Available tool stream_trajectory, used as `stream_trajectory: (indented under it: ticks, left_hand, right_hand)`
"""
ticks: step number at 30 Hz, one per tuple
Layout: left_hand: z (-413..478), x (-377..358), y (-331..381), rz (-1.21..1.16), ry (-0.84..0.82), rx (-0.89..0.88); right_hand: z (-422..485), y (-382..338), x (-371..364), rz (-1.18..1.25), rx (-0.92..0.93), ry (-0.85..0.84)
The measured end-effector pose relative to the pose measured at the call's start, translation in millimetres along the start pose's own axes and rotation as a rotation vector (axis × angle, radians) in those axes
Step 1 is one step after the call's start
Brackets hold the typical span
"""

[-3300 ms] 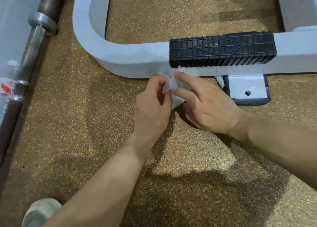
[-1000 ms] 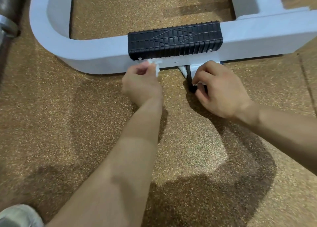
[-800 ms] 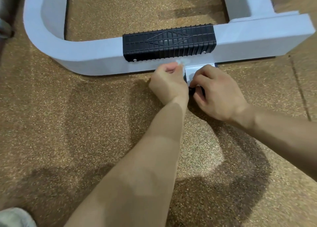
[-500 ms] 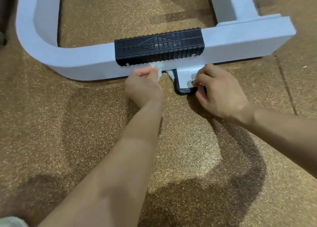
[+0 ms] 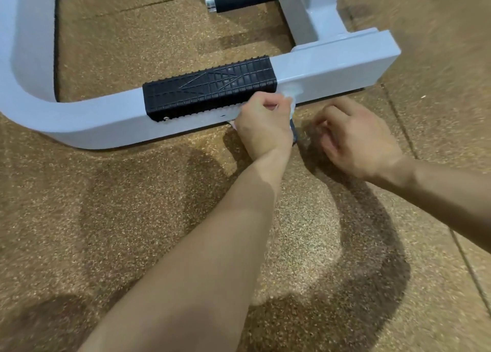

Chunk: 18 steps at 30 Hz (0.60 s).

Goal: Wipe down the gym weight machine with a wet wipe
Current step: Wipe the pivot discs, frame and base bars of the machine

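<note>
Left hand (image 5: 263,124) pinches the wet wipe (image 5: 291,92) at 1 o'clock. Presumably limp and light: hold it bunched. Right hand (image 5: 356,136) loosely curled, empty.

The floor (image 5: 79,245) was a speckled, tan-brown granular surface of the rubber-mat kind, laid in large sections, with a thin dark seam (image 5: 398,120) running diagonally down the right side and another seam (image 5: 148,5) crossing the far part near the top edge. Light came from overhead and left a paler, washed-out patch (image 5: 300,245) near the middle, ringed by a broad, soft-edged dark shadow (image 5: 372,285) curving down the right, with a fainter shadow (image 5: 132,192) spreading to the left. A tiny pale fleck (image 5: 422,96) lay on the floor at right.
</note>
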<state>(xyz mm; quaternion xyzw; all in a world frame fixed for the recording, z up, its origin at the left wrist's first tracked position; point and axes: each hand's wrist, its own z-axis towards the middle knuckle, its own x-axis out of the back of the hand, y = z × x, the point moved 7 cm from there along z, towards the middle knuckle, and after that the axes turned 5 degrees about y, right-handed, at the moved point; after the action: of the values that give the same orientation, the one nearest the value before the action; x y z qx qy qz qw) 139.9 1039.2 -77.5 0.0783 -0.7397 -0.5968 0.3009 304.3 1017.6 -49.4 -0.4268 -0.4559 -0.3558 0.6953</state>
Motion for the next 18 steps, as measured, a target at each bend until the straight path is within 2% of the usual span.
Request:
stream_trajectory:
  ticks: [5,8,18]
  left_hand:
    - [-8.6,5.1,1.9,0.045,-0.221,-0.102]
    - [-18.4,7.2,4.0,-0.017,-0.387,-0.093]
    - [-21.3,13.3,39.8,0.071,-0.54,-0.204]
  right_hand:
    - [10.4,0.0,12.7,0.133,-0.09,0.026]
    - [19.9,-6.8,18.3,0.173,-0.091,-0.006]
    - [17.6,-7.9,33.3,0.419,-0.26,-0.13]
